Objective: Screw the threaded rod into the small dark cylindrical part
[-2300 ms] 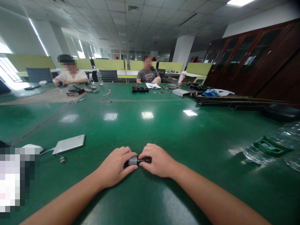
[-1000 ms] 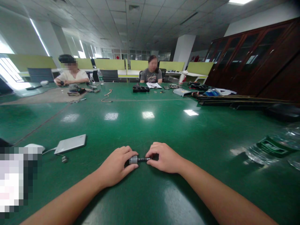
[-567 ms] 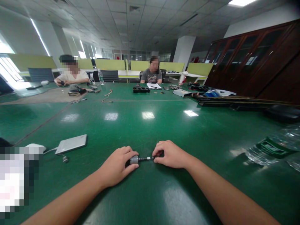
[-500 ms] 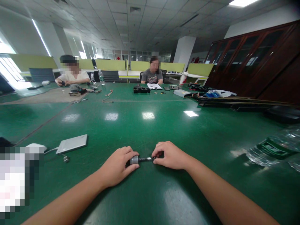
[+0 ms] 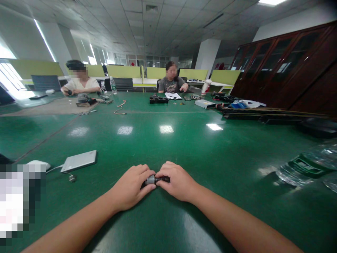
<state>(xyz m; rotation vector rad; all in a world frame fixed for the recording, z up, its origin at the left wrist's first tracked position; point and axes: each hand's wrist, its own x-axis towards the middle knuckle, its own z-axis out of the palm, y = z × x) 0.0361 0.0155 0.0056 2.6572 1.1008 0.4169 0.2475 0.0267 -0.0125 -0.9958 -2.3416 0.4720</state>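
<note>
On the green table, just in front of me, lies a small grey metal cylinder with a thin dark shaft pointing right. My left hand is closed round the cylinder's left part, fingers behind it and thumb in front. The fingertips of my right hand pinch the dark shaft close to where it leaves the cylinder. Part of the shaft is covered by these fingers. I cannot make out whether a separate small dark ring or coil sits on the shaft under them.
Left of my hands lie a silver flat box with a cable and a white rounded object. Clear water bottles lie at the right. Dark strips and a black tray are farther off. Two people sit across the table.
My right hand has slid left along the shaft, from its free end up to the cylinder. My left hand has kept its grip. Across the table, one person has raised a hand.
</note>
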